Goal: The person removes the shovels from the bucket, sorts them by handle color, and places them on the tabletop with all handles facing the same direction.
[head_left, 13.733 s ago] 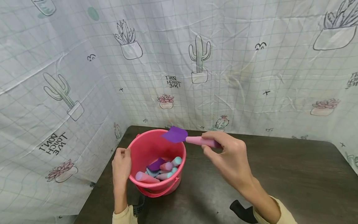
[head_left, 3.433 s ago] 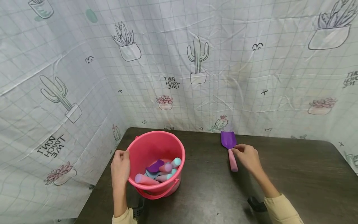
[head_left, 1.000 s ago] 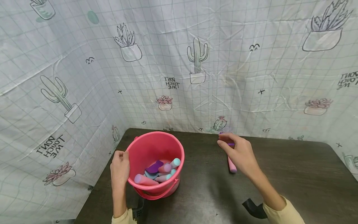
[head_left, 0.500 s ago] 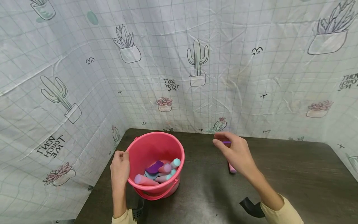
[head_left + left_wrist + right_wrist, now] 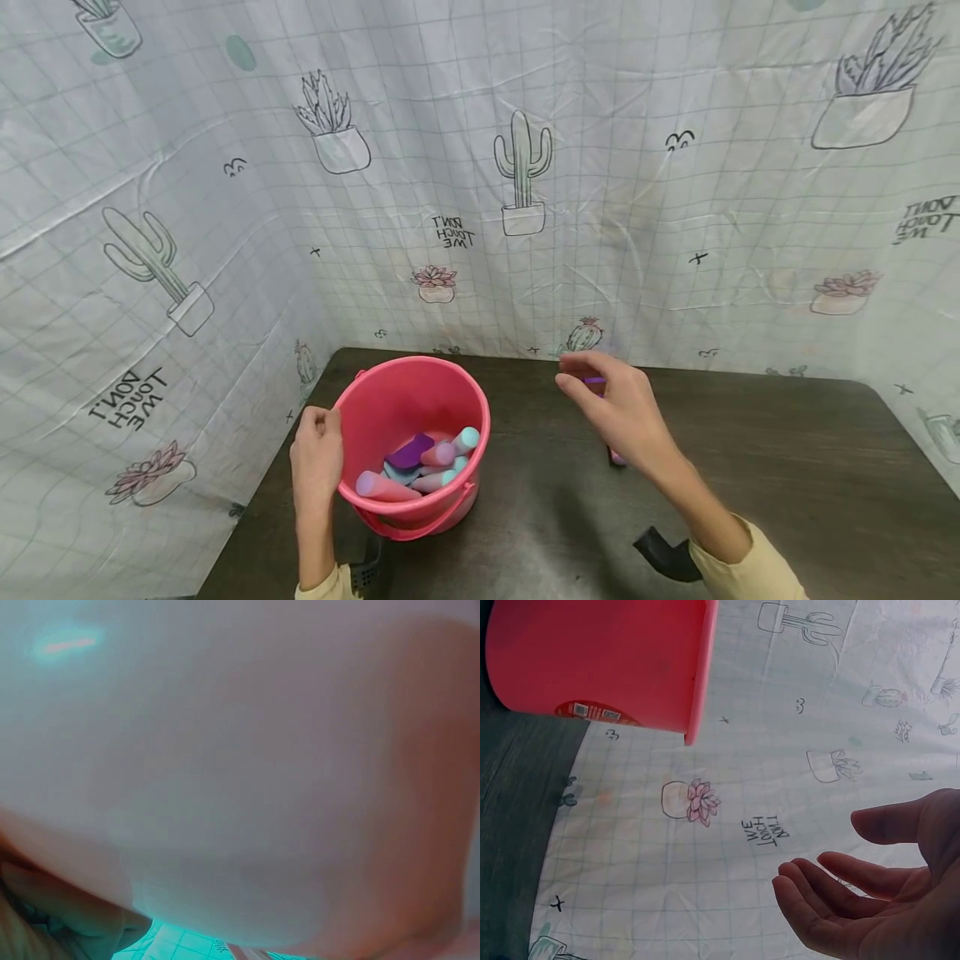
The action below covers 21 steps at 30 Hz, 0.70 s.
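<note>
Left hand (image 5: 317, 454), far left: forearm reaching forward from cream sleeve, fingers curled, pinching rim of pink bucket (image 5: 405, 392). Bucket: standing on dark table (image 5: 787, 442), left of middle, mouth upward, bail (image 5: 416, 529) hanging on near side. Inside: purple blade (image 5: 411, 451) and several handles (image 5: 386, 487) in a heap, nearest with its end pointing left, others with ends, mostly turquoise, pointing right. Right hand (image 5: 618, 408), well right of bucket: raised above table, forearm slanting forward and leftward, thumb and curved fingers parted, fingertips toward bucket. Beneath it: scoop (image 5: 617, 457), mostly hidden, lying on table, long axis running away from the person, purple blade farther, pink handle end nearer, slightly rightward.
</note>
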Each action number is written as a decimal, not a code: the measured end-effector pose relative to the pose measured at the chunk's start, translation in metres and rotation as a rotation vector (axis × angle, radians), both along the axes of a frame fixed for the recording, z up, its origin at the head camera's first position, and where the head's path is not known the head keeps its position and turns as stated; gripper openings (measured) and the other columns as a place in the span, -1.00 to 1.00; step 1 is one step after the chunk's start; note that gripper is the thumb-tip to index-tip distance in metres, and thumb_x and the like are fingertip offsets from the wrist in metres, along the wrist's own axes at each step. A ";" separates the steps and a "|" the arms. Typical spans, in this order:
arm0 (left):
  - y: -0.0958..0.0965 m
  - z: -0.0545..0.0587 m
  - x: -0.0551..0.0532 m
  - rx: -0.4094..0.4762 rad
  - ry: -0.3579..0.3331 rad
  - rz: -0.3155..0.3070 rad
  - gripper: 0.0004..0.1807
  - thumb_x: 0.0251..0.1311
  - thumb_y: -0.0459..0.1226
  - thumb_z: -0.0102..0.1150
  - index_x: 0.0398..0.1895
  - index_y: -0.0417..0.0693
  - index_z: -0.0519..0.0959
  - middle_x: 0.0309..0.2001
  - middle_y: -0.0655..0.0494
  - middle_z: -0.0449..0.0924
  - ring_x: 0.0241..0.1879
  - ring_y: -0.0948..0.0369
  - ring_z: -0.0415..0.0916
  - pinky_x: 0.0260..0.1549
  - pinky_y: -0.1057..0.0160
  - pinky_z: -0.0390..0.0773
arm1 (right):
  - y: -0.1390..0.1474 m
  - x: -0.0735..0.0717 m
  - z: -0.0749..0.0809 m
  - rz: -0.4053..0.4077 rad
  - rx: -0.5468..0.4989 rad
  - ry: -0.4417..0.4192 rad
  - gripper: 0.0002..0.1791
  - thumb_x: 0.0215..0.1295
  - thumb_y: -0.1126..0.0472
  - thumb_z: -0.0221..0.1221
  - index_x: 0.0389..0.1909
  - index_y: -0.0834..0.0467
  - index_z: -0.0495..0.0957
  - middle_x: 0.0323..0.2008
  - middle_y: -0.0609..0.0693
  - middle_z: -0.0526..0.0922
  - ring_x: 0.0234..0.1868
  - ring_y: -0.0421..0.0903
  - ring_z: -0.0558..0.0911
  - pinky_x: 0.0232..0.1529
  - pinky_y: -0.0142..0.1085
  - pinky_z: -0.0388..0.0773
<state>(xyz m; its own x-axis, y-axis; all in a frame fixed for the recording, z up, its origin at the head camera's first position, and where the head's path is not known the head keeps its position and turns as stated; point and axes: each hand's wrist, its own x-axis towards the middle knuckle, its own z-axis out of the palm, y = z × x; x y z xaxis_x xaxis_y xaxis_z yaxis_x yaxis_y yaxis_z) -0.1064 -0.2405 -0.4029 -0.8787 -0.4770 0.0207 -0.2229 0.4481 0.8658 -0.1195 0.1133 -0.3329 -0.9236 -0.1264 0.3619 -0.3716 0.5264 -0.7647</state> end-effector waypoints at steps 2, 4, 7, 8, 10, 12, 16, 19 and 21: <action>0.000 -0.001 0.001 -0.002 -0.002 0.000 -0.63 0.61 -0.12 -0.20 0.06 -0.28 0.40 -0.20 -0.26 0.55 -0.32 0.00 0.50 -0.47 0.19 0.45 | -0.002 0.001 0.000 -0.001 0.003 0.015 -0.74 0.44 0.23 0.28 0.07 0.21 0.68 -0.05 0.05 0.76 -0.09 0.01 0.73 -0.02 -0.05 0.61; -0.001 -0.002 0.002 -0.005 -0.004 -0.001 -0.63 0.61 -0.12 -0.20 0.07 -0.28 0.41 -0.21 -0.25 0.54 -0.32 0.00 0.49 -0.47 0.18 0.45 | -0.004 0.003 -0.001 0.000 0.006 0.027 -0.75 0.43 0.26 0.28 0.06 0.22 0.69 -0.06 0.05 0.76 -0.09 0.00 0.72 -0.01 -0.05 0.61; -0.001 -0.003 0.004 -0.005 -0.004 -0.002 -0.63 0.61 -0.12 -0.19 0.07 -0.28 0.41 -0.23 -0.22 0.53 -0.33 0.01 0.49 -0.48 0.18 0.45 | -0.007 0.005 -0.001 0.005 0.009 0.039 -0.75 0.41 0.29 0.28 0.05 0.24 0.69 -0.06 0.06 0.77 -0.09 0.00 0.72 -0.01 -0.02 0.61; -0.001 -0.003 0.004 -0.006 -0.004 -0.002 -0.63 0.61 -0.12 -0.19 0.06 -0.28 0.41 -0.24 -0.21 0.52 -0.33 0.01 0.48 -0.48 0.18 0.44 | -0.008 0.006 -0.001 0.005 0.012 0.043 -0.75 0.41 0.29 0.29 0.05 0.24 0.69 -0.06 0.06 0.77 -0.10 0.00 0.73 -0.02 -0.02 0.62; -0.002 -0.003 0.005 -0.004 -0.002 -0.001 -0.63 0.61 -0.12 -0.19 0.06 -0.28 0.41 -0.24 -0.21 0.53 -0.33 0.01 0.48 -0.48 0.18 0.44 | -0.010 0.008 -0.001 0.005 0.018 0.050 -0.75 0.40 0.29 0.29 0.05 0.23 0.69 -0.06 0.05 0.77 -0.11 -0.01 0.73 -0.04 -0.04 0.62; -0.002 -0.004 0.006 -0.004 0.001 0.001 -0.63 0.61 -0.12 -0.19 0.06 -0.28 0.41 -0.24 -0.22 0.53 -0.34 0.01 0.48 -0.49 0.18 0.44 | -0.011 0.009 -0.001 0.004 0.025 0.064 -0.75 0.40 0.29 0.30 0.04 0.23 0.69 -0.07 0.05 0.77 -0.14 -0.02 0.73 -0.07 -0.08 0.63; -0.003 -0.005 0.008 -0.003 0.010 0.001 -0.63 0.61 -0.12 -0.19 0.06 -0.30 0.41 -0.24 -0.23 0.54 -0.35 0.02 0.49 -0.50 0.18 0.44 | -0.013 0.013 0.000 0.006 0.032 0.094 -0.75 0.39 0.29 0.31 0.04 0.24 0.70 -0.08 0.06 0.77 -0.17 -0.03 0.72 -0.12 -0.14 0.62; -0.004 -0.005 0.009 -0.005 0.017 -0.001 -0.63 0.61 -0.13 -0.20 0.05 -0.30 0.41 -0.25 -0.23 0.54 -0.36 0.03 0.49 -0.50 0.18 0.44 | -0.014 0.016 0.000 0.007 0.035 0.108 -0.75 0.39 0.29 0.31 0.03 0.24 0.70 -0.08 0.06 0.77 -0.17 -0.03 0.72 -0.13 -0.13 0.62; -0.004 -0.006 0.010 -0.002 0.021 -0.004 -0.63 0.61 -0.13 -0.20 0.05 -0.30 0.41 -0.26 -0.23 0.54 -0.36 0.03 0.49 -0.51 0.18 0.44 | -0.015 0.017 0.001 0.008 0.037 0.113 -0.75 0.38 0.28 0.31 0.03 0.25 0.70 -0.08 0.07 0.77 -0.16 -0.02 0.72 -0.13 -0.12 0.62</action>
